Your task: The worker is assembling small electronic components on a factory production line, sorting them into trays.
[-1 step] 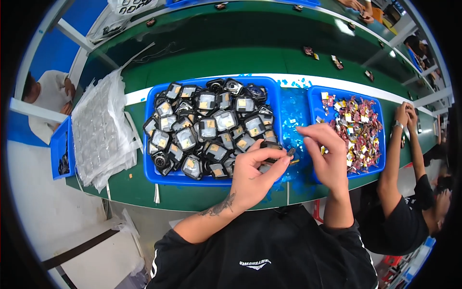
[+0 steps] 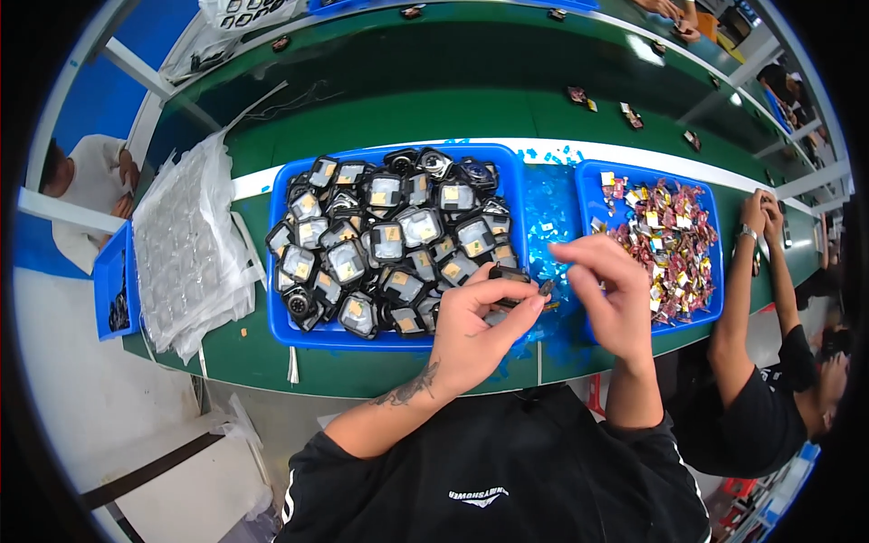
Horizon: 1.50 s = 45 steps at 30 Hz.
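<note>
My left hand (image 2: 486, 328) is closed on a black watch case (image 2: 509, 273), held over the near right corner of a blue tray. Its fingers hide most of the case, and a small dark part (image 2: 546, 287) sticks out by the thumb tip. Just to the right, my right hand (image 2: 615, 294) hangs with thumb and index finger apart and nothing visible between them. Many black watch cases with clear covers and tan stickers (image 2: 387, 242) fill the blue tray (image 2: 272, 303) under and beyond my left hand.
A second blue tray (image 2: 720, 303) on the right holds a heap of small reddish, yellow and white parts (image 2: 670, 244). Blue scraps (image 2: 548, 213) litter the gap between trays. Plastic-wrapped trays (image 2: 176, 244) stand left. A co-worker's forearms (image 2: 738, 303) reach in at right; another person (image 2: 90, 185) is at left.
The whole view has shifted very slightly. My right hand's index fingertip is a touch further left; the left hand keeps its hold on the watch case.
</note>
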Motion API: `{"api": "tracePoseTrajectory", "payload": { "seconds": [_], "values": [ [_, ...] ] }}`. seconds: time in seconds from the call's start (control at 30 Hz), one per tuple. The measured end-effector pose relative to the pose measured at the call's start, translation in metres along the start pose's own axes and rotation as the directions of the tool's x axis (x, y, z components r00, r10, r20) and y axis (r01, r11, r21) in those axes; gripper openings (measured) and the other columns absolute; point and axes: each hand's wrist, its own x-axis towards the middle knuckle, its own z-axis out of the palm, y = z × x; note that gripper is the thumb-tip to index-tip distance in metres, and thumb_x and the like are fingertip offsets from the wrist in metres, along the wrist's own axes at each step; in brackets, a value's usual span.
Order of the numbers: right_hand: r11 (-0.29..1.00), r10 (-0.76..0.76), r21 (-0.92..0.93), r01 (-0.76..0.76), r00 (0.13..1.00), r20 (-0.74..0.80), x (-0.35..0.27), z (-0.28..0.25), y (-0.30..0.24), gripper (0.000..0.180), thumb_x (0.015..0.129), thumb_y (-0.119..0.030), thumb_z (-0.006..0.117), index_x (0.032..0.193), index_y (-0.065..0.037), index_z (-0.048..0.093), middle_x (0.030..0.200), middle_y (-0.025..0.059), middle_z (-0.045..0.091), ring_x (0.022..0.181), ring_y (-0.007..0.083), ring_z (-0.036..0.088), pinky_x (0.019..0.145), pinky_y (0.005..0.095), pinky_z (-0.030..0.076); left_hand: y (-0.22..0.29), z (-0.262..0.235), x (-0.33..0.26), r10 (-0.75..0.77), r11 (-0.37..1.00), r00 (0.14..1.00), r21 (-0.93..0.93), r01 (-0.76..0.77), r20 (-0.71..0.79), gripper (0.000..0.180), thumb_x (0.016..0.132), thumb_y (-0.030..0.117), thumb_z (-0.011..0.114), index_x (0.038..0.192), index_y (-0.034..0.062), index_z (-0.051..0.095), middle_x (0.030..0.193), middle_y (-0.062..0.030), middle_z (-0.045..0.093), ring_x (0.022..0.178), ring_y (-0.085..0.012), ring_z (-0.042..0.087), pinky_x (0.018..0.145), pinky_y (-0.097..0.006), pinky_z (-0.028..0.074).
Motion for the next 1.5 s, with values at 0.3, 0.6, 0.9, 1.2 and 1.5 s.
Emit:
{"api": "tracePoseTrajectory", "payload": {
  "seconds": [0.3,0.6,0.9,1.2,1.5],
  "values": [
    [0.893,0.025,0.449,-0.013,0.999,-0.021,-0.013,0.001,-0.001,0.010,0.082,0.007,0.066,0.091,0.004,0.065,0.092,0.0106,0.063,0.085,0.0155,0.061,0.075,0.0257,0.050,0.005,0.002,0.003,0.059,0.992,0.996,-0.113,-0.050,0.070,0.032,0.097,0.002,0.053,0.129,-0.0015,0.057,0.120,-0.0103,0.061,0.095,-0.0032,0.055,0.074,-0.019,0.044],
    [0.994,0.047,-0.095,-0.050,0.998,-0.031,0.000,0.020,-0.032,0.012,0.078,0.003,0.073,0.088,-0.001,0.069,0.076,0.0080,0.066,0.053,0.0143,0.054,0.049,0.0266,0.042,0.010,0.002,0.004,0.093,0.982,0.995,-0.171,-0.085,0.038,0.053,0.096,-0.008,0.044,0.147,0.0007,0.034,0.127,-0.0117,0.057,0.103,-0.0077,0.055,0.085,-0.020,0.043],
    [0.983,-0.024,-0.182,0.024,1.000,0.003,0.006,0.026,-0.034,0.010,0.076,0.003,0.072,0.085,-0.001,0.068,0.079,0.0087,0.068,0.060,0.0233,0.061,0.051,0.0308,0.046,0.005,-0.003,0.000,0.066,0.991,0.992,-0.124,-0.053,0.103,0.050,0.095,-0.008,0.047,0.143,-0.0038,0.036,0.129,-0.0148,0.055,0.118,-0.0157,0.055,0.100,-0.028,0.044],
    [0.983,0.072,-0.173,-0.064,0.997,0.039,0.010,0.026,-0.037,0.007,0.077,0.000,0.072,0.082,-0.002,0.069,0.074,0.0070,0.067,0.053,0.0184,0.054,0.048,0.0301,0.041,0.002,-0.008,-0.002,0.075,0.997,0.992,-0.030,-0.072,0.098,0.048,0.095,-0.007,0.048,0.142,-0.0039,0.040,0.129,-0.0174,0.056,0.118,-0.0183,0.057,0.097,-0.031,0.049],
    [0.964,0.103,-0.250,-0.093,0.994,0.025,0.013,0.023,-0.031,0.021,0.072,-0.002,0.077,0.079,-0.002,0.057,0.067,0.0022,0.053,0.059,0.0110,0.050,0.052,0.0274,0.041,0.008,-0.008,-0.004,0.039,0.995,0.992,-0.092,-0.028,0.120,0.047,0.095,-0.008,0.047,0.141,-0.0030,0.039,0.123,-0.0140,0.059,0.111,-0.0138,0.059,0.091,-0.025,0.048]
  ]
}}
